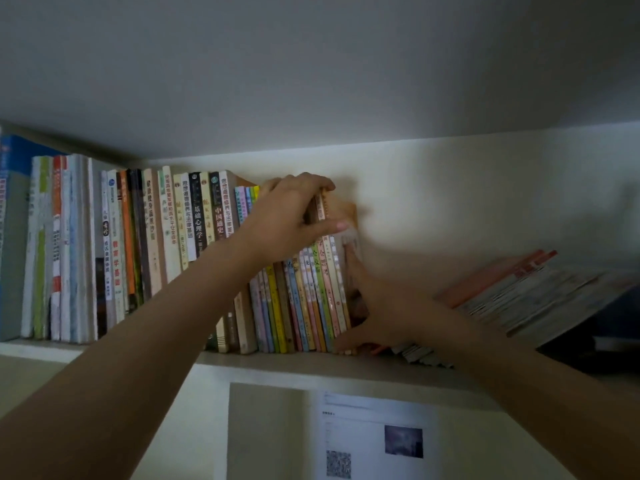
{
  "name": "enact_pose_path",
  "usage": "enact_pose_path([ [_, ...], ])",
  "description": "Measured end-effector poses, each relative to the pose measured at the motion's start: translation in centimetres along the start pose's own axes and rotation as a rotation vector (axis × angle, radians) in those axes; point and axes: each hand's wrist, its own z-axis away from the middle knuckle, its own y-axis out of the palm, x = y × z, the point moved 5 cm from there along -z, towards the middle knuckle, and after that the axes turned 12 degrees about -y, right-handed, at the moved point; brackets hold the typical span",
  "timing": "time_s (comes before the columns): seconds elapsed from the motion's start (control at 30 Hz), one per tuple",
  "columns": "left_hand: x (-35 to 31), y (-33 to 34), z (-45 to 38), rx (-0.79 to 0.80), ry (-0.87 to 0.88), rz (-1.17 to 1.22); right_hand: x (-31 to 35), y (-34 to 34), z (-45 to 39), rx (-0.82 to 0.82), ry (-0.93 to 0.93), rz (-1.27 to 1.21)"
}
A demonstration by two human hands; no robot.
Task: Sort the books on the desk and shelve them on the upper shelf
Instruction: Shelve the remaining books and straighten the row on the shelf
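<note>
Thin colourful books point(304, 292) upright on upper shelf point(311, 367). Left hand point(291, 216) grips their tops; right hand point(384, 306) presses flat, fingers straight (blurred), against the row's right end. Slanted stack point(526, 296) further right.

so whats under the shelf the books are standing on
Below the upper shelf a printed sheet hangs on the wall, with a small dark picture and a QR code. The left forearm and right forearm cover the rest, and the desk is not in view.

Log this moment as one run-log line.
left hand: grips tops of thin books | right hand: presses their right side | leaning stack: right | shelf
</note>
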Motion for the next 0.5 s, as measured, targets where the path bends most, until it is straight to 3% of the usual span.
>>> enact_pose_path([
  [0.13, 0.1, 0.3, 0.3, -0.01, 0.0, -0.025, 0.6, 0.2, 0.6, -0.024, 0.04, 0.029],
  [0.2, -0.1, 0.2, 0.3, -0.023, -0.043, -0.039, 1.7, -0.5, 2.3, -0.172, -0.036, 0.081],
  [0.27, -1.9, -0.2, 1.3, -0.161, 0.0, -0.086, 2.4, -2.3, 5.6, -0.366, -0.123, 0.186],
  [0.33, -5.1, -0.1, 3.3, -0.271, 0.075, 0.033, 1.9, -5.3, 10.1, -0.563, -0.088, 0.239],
  [0.4, -9.1, 1.2, 5.5, -0.155, 0.048, 0.295, 0.4, -8.4, 14.7, -0.679, 0.059, 0.276],
  [0.5, -13.4, 5.4, 7.3, 0.171, -0.088, 0.489, -2.9, -9.7, 19.3, -0.529, 0.383, 0.253],
])
